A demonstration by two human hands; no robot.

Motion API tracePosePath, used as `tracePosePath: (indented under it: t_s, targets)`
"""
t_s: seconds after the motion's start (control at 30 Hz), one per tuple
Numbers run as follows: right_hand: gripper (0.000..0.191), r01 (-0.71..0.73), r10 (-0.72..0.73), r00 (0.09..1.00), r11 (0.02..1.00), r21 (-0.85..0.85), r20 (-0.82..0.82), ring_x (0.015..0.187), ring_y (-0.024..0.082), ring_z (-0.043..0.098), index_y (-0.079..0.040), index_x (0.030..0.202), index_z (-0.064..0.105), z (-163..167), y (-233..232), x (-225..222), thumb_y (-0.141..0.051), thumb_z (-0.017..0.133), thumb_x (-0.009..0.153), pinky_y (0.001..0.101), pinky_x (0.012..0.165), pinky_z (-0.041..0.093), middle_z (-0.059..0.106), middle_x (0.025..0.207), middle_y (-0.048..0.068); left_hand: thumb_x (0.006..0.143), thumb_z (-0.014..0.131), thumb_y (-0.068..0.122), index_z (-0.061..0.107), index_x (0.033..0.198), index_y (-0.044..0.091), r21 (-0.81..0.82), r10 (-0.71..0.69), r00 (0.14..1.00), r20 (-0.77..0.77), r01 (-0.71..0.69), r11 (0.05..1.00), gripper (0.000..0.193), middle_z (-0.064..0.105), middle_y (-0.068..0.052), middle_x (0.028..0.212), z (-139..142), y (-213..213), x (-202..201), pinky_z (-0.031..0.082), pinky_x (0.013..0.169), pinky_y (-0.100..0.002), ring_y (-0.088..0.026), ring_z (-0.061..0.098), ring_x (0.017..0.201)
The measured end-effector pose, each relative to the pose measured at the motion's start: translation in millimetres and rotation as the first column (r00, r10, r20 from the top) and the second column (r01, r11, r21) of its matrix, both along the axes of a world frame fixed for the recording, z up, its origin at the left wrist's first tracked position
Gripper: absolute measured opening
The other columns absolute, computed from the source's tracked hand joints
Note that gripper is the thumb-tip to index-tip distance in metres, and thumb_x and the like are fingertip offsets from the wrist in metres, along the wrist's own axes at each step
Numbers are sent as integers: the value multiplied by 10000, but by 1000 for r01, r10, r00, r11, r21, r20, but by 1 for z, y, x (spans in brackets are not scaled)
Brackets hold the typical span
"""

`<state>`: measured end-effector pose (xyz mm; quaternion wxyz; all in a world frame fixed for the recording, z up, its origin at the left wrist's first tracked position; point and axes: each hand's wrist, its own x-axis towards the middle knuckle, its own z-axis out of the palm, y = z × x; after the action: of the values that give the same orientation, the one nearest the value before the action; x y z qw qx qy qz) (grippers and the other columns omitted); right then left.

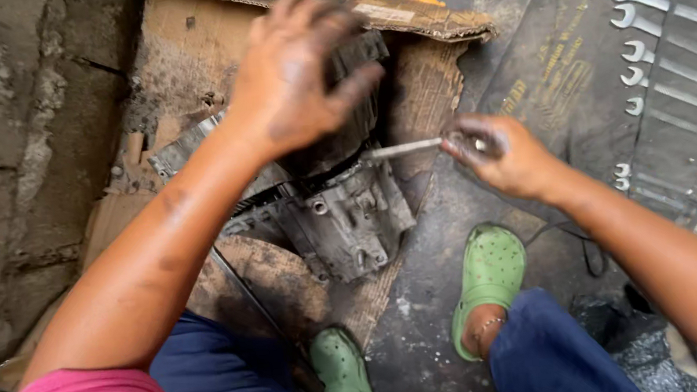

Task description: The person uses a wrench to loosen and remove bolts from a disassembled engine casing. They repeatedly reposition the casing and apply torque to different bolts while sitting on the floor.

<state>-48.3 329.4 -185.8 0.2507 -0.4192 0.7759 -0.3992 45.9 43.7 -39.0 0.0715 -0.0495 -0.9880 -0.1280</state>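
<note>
The greasy grey cast-metal engine casing (341,210) lies on flattened brown cardboard (198,55) spread over the dark concrete floor (434,318), directly in front of the crouching person and between the two green perforated clogs (489,272). The cardboard apparently keeps the oily part off the bare floor.

In the head view, the left hand (294,74) presses down on the dark upper part of the casing, palm flat and fingers (353,89) spread and unclenched, so it seems to steady the part rather than grip it. The right hand (498,151) reaches in from the side with its fingers pinched around the end of a thin silver metal rod (403,149), whose other end points level at the casing's edge just under the left hand; whether it touches the metal cannot be told.

To the right, a dark fabric tool roll (580,61) lies opened out with a row of silver open-ended spanners (659,51) in its pockets, set near the right arm.
</note>
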Motion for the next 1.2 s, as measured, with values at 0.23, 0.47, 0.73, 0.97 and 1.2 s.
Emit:
tracePosePath:
  t_s: [0.23,0.47,0.73,0.97,1.2]
  targets:
    - [175,-82,30,949,985,-154,-314,864,359,710,-74,1086,713,-33,-14,10,-171,719,940,431,751,574,737,1014,148,947,534,786,688,1275,53,-169,228,971,-76,-238,956,817,667,-299,1230,-24,-9,9,530,868,-531,-468,644,1085]
    - [321,-270,182,804,960,-74,-566,1031,361,686,-135,1195,687,-70,-48,-12,-228,698,888,453,810,577,713,1144,129,912,555,750,719,1150,71,-179,344,929,132,-319,931,738,723,-222,815,-20,-5,7,567,675,-519,-412,717,773]
    - [259,-307,239,658,951,36,-714,997,277,692,-145,1112,671,-93,-62,-11,-231,680,868,419,777,590,703,1061,58,923,636,687,738,1026,50,-165,284,957,-51,-289,943,653,733,-220,858,-20,-3,12,574,692,-497,-407,721,774]
    - [331,-362,335,636,925,114,-696,1012,288,692,-169,1161,680,-81,-58,-12,-202,656,833,427,744,609,682,1071,65,895,700,684,699,862,44,-225,270,962,-29,-270,936,640,708,-175,728,-25,-4,10,558,622,-492,-375,708,666]
    - [363,-353,391,642,914,199,-660,1026,298,690,-158,1194,672,-72,-63,-12,-193,640,834,440,732,617,666,1119,80,894,759,610,674,776,67,-188,259,965,-51,-264,946,562,684,-141,652,-28,-7,7,544,584,-473,-342,694,615]
